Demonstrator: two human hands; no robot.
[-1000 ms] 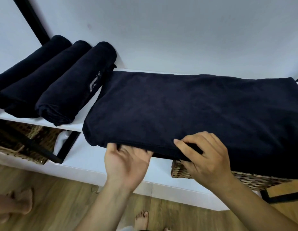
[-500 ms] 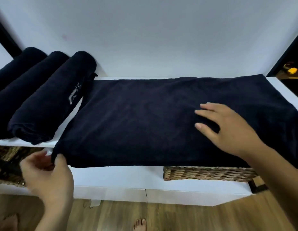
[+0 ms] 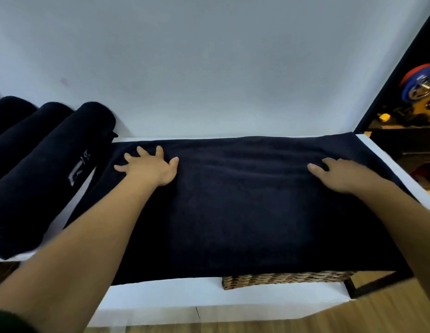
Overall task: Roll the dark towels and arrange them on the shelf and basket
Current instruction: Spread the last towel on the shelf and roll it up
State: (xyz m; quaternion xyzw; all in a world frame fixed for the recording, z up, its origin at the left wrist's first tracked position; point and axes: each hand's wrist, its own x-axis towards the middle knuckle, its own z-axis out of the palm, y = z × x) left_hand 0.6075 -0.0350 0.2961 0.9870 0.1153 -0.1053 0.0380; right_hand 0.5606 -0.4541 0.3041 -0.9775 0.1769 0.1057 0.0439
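While flat on the towel (image 3: 233, 212), left hand (image 3: 149, 168) – right hand (image 3: 341, 175) – press.

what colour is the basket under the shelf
Woven brown wicker basket, seen in the head view.

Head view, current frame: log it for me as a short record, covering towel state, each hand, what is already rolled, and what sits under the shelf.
dark towel: spread flat and unrolled across the white shelf
left hand: palm down, fingers spread, pressing the towel's far left part
right hand: palm down on the towel's far right part
rolled towels: three, side by side at the shelf's left end
wicker basket: below the shelf, only its front rim showing
stage: rolling of this towel not yet begun
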